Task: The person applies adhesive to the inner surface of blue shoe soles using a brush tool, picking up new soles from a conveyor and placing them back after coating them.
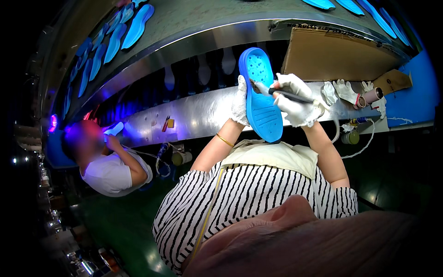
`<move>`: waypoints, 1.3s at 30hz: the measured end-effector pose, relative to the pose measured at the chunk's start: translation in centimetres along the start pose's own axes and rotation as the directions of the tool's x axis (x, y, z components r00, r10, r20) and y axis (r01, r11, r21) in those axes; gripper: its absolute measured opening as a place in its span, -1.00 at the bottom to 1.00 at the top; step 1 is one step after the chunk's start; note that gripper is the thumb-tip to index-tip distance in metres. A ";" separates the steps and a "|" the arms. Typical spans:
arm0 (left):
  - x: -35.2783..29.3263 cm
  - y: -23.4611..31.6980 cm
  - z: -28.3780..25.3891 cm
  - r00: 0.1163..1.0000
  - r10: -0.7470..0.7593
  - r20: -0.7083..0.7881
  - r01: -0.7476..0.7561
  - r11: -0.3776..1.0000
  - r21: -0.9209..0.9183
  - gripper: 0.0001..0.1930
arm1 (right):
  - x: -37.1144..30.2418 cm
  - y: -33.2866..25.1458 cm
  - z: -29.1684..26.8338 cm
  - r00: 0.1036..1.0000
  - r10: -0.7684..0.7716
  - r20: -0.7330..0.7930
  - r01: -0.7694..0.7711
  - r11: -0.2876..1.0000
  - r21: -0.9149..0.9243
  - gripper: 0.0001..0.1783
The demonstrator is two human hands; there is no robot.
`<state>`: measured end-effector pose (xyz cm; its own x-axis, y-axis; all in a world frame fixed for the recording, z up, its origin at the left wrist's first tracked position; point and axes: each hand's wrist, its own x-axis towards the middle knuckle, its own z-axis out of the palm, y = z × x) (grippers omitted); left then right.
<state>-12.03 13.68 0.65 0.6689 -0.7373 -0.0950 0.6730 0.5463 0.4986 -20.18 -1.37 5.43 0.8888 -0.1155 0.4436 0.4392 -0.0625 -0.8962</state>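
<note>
My left hand (239, 102), in a white glove, grips the left edge of a bright blue shoe sole (264, 119) and holds it up in front of my body. The sole stands nearly upright, with a dotted, pitted patch at its top end and ridges across its lower end. My gloved right hand (297, 99) is closed around a black-handled brush (290, 95). Its pale, blurred tip meets the middle of the sole, close to my left fingers.
A metal ledge (198, 115) runs behind the sole, with a small yellow block (171, 123) on it. Blue soles (138, 27) lie on the belt above. Cardboard (341, 57), white gloves (344, 90) and spools (373, 95) are at right. A co-worker (113, 168) sits at left.
</note>
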 end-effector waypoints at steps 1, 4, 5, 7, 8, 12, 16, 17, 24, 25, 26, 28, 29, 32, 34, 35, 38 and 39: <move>0.1 0.0 -0.1 1.000 0.001 -0.020 -0.001 1.000 0.009 -0.12 | 0.3 0.1 -0.2 0.997 0.037 -0.065 -0.040 0.998 -0.047 -0.80; 0.9 0.3 -0.1 0.999 0.020 -0.032 -0.020 1.000 0.008 -0.10 | 0.4 1.3 0.3 0.986 -0.107 -0.128 0.079 0.976 -0.205 -0.75; 1.3 0.3 -0.1 0.999 0.041 -0.014 -0.042 0.999 -0.016 -0.10 | 0.6 0.6 0.3 0.966 -0.259 -0.014 0.242 0.921 -0.306 -0.73; 1.5 0.5 -1.1 0.994 0.064 0.085 -0.056 0.994 -0.096 -0.09 | -0.6 -0.4 1.6 0.994 -0.096 0.045 0.105 0.961 -0.257 -0.73; 1.5 0.8 -1.1 0.997 0.061 0.046 -0.057 0.995 -0.085 -0.08 | -0.9 -0.7 1.8 0.998 -0.019 0.066 0.031 0.980 -0.199 -0.73; 1.6 1.8 -0.7 0.993 0.112 0.028 -0.111 0.994 -0.017 -0.09 | -0.8 0.2 1.1 0.995 -0.095 0.013 0.094 0.938 -0.334 -0.71; 1.7 2.6 -0.9 0.991 0.136 0.006 -0.135 0.987 -0.090 -0.08 | -1.2 -1.2 1.7 0.975 -0.100 0.197 0.171 0.905 -0.390 -0.74; 1.6 2.9 -0.9 0.991 0.133 0.009 -0.131 0.987 -0.093 -0.06 | -1.3 -1.3 1.6 0.983 -0.007 0.185 0.057 0.962 -0.268 -0.76; -0.6 2.6 2.8 0.977 0.105 0.188 -0.055 0.965 -0.257 0.06 | 0.4 -1.1 -0.8 0.983 0.178 -0.051 -0.182 0.980 -0.083 -0.87; -1.1 2.3 3.4 0.970 0.088 0.226 -0.027 0.965 -0.261 0.09 | 0.4 -0.9 -1.1 0.976 0.210 -0.060 -0.209 0.978 0.022 -0.83; -1.3 1.9 3.4 0.972 0.103 0.212 -0.063 0.981 -0.186 0.09 | 0.6 -1.3 -1.4 0.990 0.128 -0.063 -0.129 0.992 -0.010 -0.83; -1.3 1.8 3.9 0.976 0.114 0.183 -0.113 0.993 -0.014 0.07 | 0.5 -1.5 -1.4 0.978 0.191 -0.083 -0.182 0.978 0.096 -0.87; -1.1 1.9 3.8 0.971 0.104 0.217 -0.106 0.994 -0.002 0.06 | 0.3 -1.4 -1.0 0.990 0.116 -0.080 -0.107 0.989 0.103 -0.87; 0.9 2.7 2.9 0.951 0.106 0.291 -0.114 0.993 0.008 0.00 | -0.7 -1.4 0.7 0.987 -0.159 0.036 0.162 0.979 -0.119 -0.84; 1.1 3.2 2.4 0.966 0.140 0.219 -0.152 0.988 0.038 0.05 | -1.7 -1.8 1.9 0.993 0.060 0.100 -0.065 0.997 0.047 -0.86; 1.2 3.4 2.6 0.960 0.156 0.234 -0.161 0.987 0.003 0.05 | -1.9 -1.3 2.0 0.986 0.157 0.064 -0.168 0.952 0.255 -0.87; 0.9 3.3 3.5 0.946 0.223 0.233 -0.233 0.972 0.013 0.06 | -1.2 -0.2 0.5 0.987 0.140 -0.081 -0.129 0.983 0.130 -0.86; 1.0 3.4 3.6 0.944 0.232 0.233 -0.241 0.971 0.008 0.04 | -1.2 -0.2 0.7 0.986 0.120 -0.114 -0.108 0.988 0.107 -0.87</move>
<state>-10.24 13.36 5.33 0.7142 -0.6620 0.2273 0.4896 0.7046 0.5136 -21.22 -0.49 5.14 0.9141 -0.2344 0.3308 0.3525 0.0568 -0.9341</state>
